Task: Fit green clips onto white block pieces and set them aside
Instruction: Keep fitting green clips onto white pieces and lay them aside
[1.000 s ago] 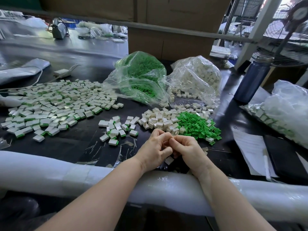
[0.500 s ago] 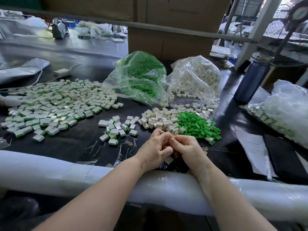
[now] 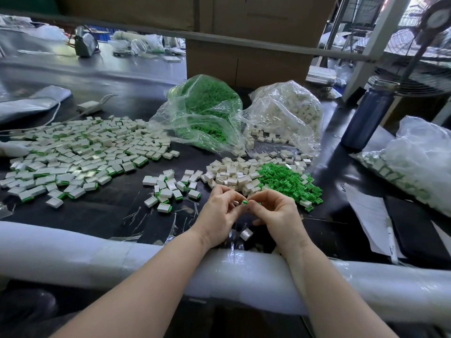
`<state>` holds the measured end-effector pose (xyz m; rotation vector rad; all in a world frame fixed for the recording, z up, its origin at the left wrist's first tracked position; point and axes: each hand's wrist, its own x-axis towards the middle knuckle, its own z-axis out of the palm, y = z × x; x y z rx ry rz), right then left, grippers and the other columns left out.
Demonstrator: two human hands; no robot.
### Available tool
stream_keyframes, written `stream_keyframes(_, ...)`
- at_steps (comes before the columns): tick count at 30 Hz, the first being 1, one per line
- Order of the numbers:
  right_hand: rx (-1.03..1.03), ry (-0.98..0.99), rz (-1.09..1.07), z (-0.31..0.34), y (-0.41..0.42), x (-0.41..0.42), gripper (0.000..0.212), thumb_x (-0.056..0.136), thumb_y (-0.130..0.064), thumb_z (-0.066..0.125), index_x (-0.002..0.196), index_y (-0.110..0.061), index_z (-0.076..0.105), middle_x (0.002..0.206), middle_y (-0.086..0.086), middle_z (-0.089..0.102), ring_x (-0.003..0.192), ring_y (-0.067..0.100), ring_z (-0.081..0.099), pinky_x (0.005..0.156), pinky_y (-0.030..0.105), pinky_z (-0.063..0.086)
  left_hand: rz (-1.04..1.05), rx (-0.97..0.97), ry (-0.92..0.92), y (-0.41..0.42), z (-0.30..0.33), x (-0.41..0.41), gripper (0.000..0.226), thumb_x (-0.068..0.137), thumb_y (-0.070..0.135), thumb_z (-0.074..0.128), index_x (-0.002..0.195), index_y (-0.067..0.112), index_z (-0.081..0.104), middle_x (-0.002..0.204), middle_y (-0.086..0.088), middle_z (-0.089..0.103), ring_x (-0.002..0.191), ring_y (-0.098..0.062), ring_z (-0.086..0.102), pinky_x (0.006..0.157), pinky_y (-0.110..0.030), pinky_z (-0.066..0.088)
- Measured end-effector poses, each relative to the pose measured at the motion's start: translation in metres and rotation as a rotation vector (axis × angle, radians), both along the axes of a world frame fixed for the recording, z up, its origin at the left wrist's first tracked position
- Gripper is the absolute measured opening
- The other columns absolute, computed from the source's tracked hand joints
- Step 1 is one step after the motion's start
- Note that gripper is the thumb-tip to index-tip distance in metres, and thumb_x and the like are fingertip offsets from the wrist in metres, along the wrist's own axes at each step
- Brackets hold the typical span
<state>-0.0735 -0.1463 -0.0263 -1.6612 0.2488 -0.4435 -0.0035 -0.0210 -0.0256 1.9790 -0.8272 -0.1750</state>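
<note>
Green clip [image 3: 244, 202], seemingly one, between two hands

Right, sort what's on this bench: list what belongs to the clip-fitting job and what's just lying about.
Job: loose green clips, loose white blocks, finished pieces, bag of clips, bag of blocks, clip pinched between left hand and right hand.

Lying about: blue bottle, papers, white charger.

Two bare forearms are seen entering from the 6 o'clock edge, uncovered from the frame edge to the wrists; no sleeve cuff is shown. On the left hand [image 3: 220, 213] and the right hand [image 3: 280, 215] no gloves, rings, watch or bands are worn. The fingers [image 3: 262, 195] are slender, and short, unpainted nails are visible where they show.
</note>
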Motion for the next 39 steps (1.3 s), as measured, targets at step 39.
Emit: stream_keyframes(39, -0.599, 0.325, -0.453, -0.003, -0.008, 0.004, 0.008, 0.084, -0.013, 0.064, 0.092, -0.013, 0.067, 0.100, 0.004, 0.060, 0.098, 0.024, 0.055, 0.089, 0.035, 0.043, 0.424, 0.243, -0.315, 0.003, -0.004, 0.001, 0.030, 0.090, 0.016, 0.054, 0.120, 0.013, 0.058, 0.119, -0.003, 0.046, 0.116, -0.020, 0.036, 0.101, -0.028, 0.030)
